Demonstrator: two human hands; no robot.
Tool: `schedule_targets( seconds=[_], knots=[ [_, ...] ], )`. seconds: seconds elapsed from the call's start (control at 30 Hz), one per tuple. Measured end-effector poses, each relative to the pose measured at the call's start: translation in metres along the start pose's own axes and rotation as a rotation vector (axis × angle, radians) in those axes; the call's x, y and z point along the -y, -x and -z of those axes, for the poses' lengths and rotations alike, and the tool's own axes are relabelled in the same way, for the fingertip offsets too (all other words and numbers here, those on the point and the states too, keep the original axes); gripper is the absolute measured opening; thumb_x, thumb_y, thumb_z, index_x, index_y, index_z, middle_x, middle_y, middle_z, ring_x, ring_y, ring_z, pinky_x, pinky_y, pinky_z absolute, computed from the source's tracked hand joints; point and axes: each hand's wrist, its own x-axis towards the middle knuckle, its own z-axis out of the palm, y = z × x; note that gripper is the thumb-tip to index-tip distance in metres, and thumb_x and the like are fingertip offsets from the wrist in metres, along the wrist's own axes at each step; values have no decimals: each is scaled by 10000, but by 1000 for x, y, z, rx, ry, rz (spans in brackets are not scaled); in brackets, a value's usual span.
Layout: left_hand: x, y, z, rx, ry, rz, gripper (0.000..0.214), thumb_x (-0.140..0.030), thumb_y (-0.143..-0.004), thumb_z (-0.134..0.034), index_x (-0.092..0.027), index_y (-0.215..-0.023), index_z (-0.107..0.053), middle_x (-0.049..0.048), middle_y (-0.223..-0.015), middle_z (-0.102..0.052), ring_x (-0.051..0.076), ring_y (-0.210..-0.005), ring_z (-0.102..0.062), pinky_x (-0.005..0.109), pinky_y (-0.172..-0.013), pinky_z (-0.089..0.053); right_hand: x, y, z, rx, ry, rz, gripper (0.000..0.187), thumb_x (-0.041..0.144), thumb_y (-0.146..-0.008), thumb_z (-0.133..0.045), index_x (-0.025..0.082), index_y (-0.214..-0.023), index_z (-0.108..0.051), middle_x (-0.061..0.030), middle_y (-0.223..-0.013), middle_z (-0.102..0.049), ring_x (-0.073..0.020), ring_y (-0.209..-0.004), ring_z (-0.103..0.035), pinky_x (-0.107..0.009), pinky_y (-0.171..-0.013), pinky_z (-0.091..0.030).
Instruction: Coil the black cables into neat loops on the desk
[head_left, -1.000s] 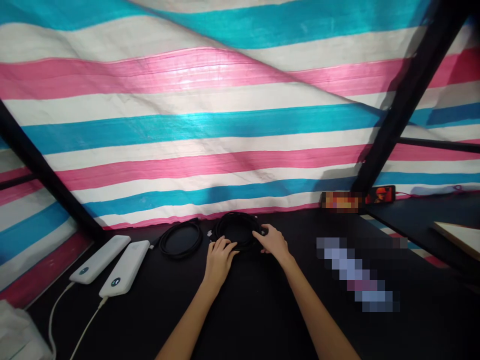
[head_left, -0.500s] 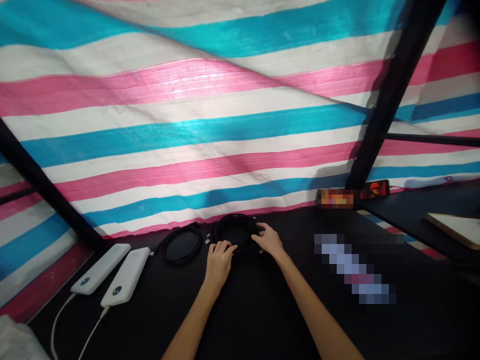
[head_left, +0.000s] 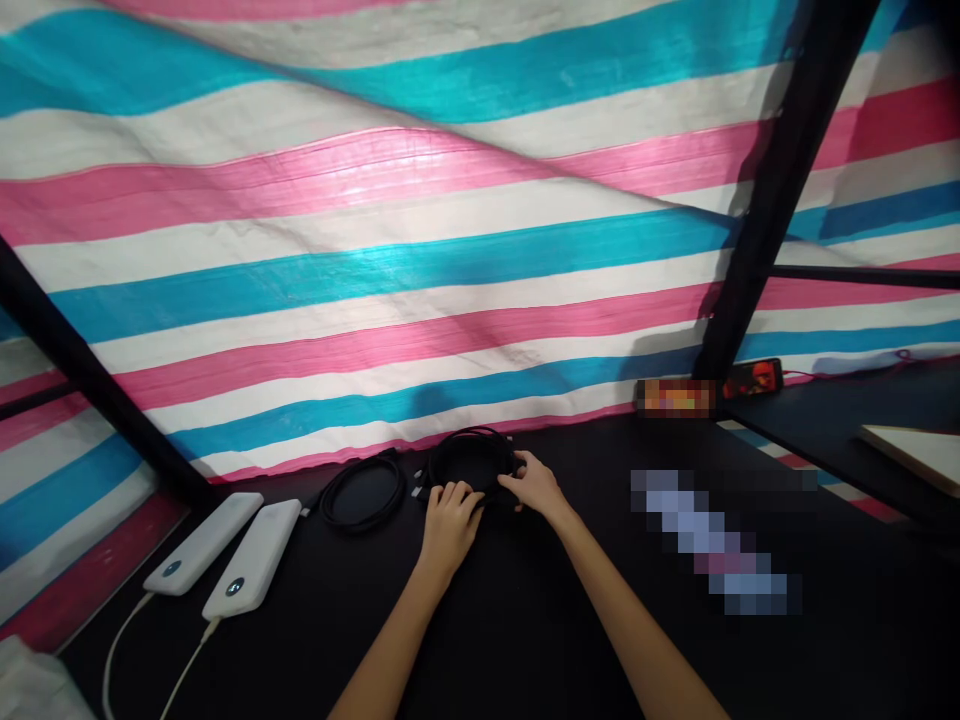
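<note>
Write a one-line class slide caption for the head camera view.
Left hand and right hand hold a coiled black cable on a black table, beside another coil and two power banks.

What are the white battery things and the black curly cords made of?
The white power banks look like smooth plastic with a soft satin shine and no metal glint. The black coiled cables look like bendy rubber or soft plastic, because they curve into loops and have a dull sheen. Any wire inside is hidden.
</note>
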Motion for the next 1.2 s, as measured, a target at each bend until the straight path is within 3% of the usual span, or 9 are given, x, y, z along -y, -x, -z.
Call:
schedule_targets(
  seconds=[0.23,0.4,0.6,0.93,1.2],
  knots=[
    [-5,-5,-6,-28,28,44,225,-129,-875,-463,-188,-1059,-577,37,-947,-635,189,-909,-560,382,-885,-356,-1,-3,-8,26,-231,-4,583,261,-703,-639,186,-1252,-460,-8,-832,-679,-106,-510,-613,-225,-478,-520],
    [-3,-4,-3,-65,100,84,220,-186,-895,-465,-197,-1091,-564,50,-1010,-637,187,-976,-563,376,-920,-355,6,0,-7,-11,-318,71,569,248,-710,-590,192,-1259,-453,-15,-858,-672,-121,-587,-613,-192,-413,-484],
    [1,-1,-4,-13,215,83,343,-358,-905,-461,-191,-1195,-535,79,-1150,-621,209,-1102,-536,399,-986,-349,3,0,-1,-75,-214,171,528,285,-719,-557,241,-1239,-478,-3,-927,-670,-122,-641,-610,-174,-415,-455],
    [4,2,-19,15,142,78,338,-310,-925,-417,-200,-1214,-552,76,-1203,-609,226,-1209,-477,438,-1047,-335,-4,-3,0,-149,35,-7,484,324,-735,-567,236,-1205,-492,-5,-976,-663,-160,-762,-652,-270,-644,-502],
    [2,-1,-8,9,216,51,274,-283,-904,-473,-226,-1143,-596,53,-1118,-640,191,-1102,-544,416,-1017,-360,-2,1,2,-162,99,-9,495,320,-710,-598,235,-1188,-504,2,-932,-685,-157,-696,-667,-275,-672,-489]
  ],
)
